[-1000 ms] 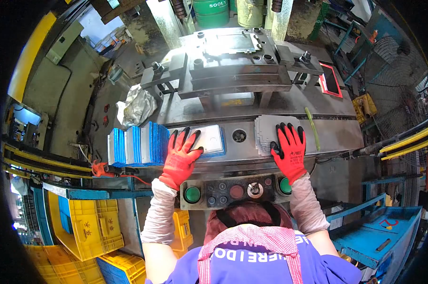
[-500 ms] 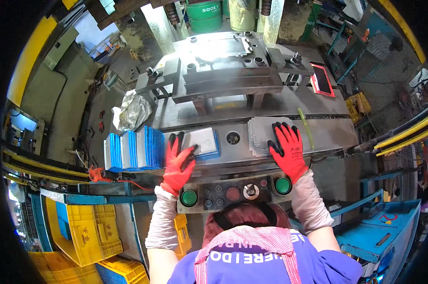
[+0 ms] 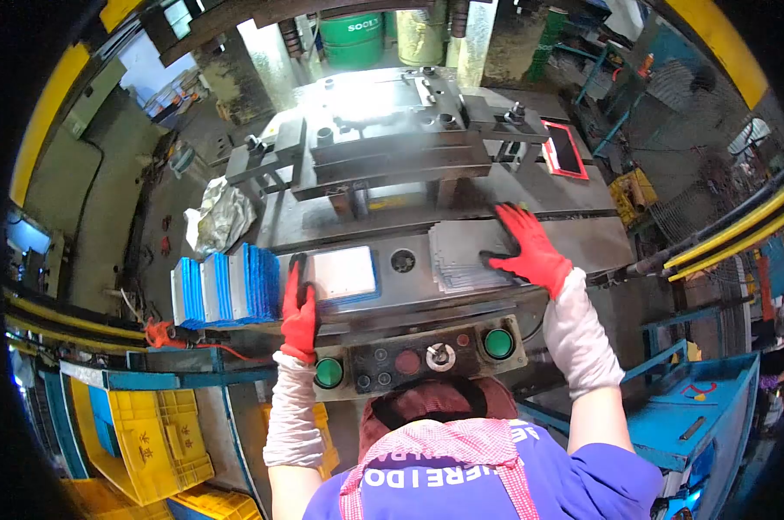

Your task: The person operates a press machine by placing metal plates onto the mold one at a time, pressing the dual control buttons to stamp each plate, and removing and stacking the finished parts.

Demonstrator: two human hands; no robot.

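My left hand (image 3: 299, 319), in a red glove with black fingertips, points its stretched fingers forward at the left edge of a low stack of pale plates with blue edges (image 3: 344, 270). Close on its other side stands a row of blue-and-grey plates on edge (image 3: 236, 284). My right hand (image 3: 535, 253), gloved alike, is spread at the right side of a stack of thin grey metal plates (image 3: 461, 256). Its thumb is over the plates; whether the fingers touch them I cannot tell. Neither hand shows anything gripped.
Ahead stands a heavy metal die (image 3: 392, 143) on the press bed. A crumpled plastic bag (image 3: 221, 217) lies left, a red-framed tablet-like object (image 3: 564, 149) right. Nearer is a control panel (image 3: 426, 354) with green buttons. Yellow crates (image 3: 162, 438) stand lower left, a blue cart (image 3: 695, 403) lower right.
My left hand has moved off the top of the pale plates to their left edge. My right hand has slid from the grey stack's top toward its right side. The view has shifted slightly.
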